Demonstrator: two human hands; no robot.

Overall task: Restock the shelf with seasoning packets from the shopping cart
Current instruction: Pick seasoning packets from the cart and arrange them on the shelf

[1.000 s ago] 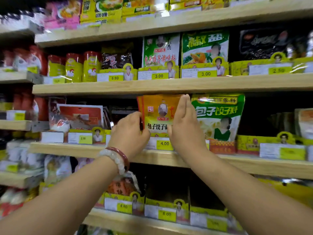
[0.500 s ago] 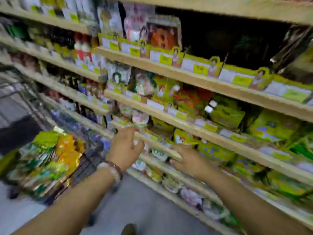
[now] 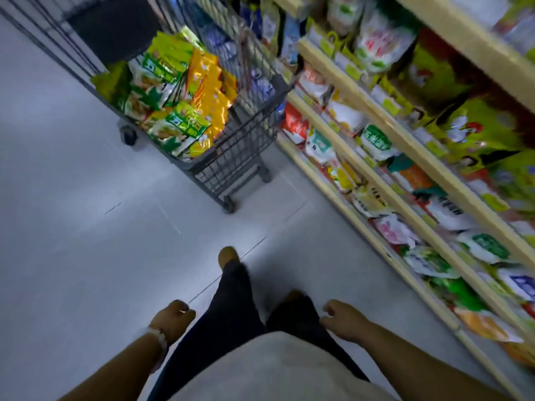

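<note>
Both hands hung low beside the person's legs and held nothing: the left hand (image 3: 173,321), with a pale bracelet at its wrist, had its fingers loosely curled, and the right hand (image 3: 343,319) was likewise relaxed with its fingers slack. The packets (image 3: 179,94) lay well ahead of the left hand and up from it, heaped in the cart (image 3: 240,151), green ones and orange-yellow ones overlapping at all angles. The shelf (image 3: 385,195) ran along beyond the right hand, its tiers crowded with pouches.

The packets looked like thin foil or plastic pouches, so probably light, soft and a little slick; they would likely bend and slide over one another in the heap. A pinch on a flat sealed edge, or a grip across the top of a small stack, seemed the safest hold, rather than squeezing the filled middle.

Motion blur smeared much of the view. Print on the packets and shelf labels could not be read, the cart's far end was cut off at the top, and how deep the heap went was hidden
</note>
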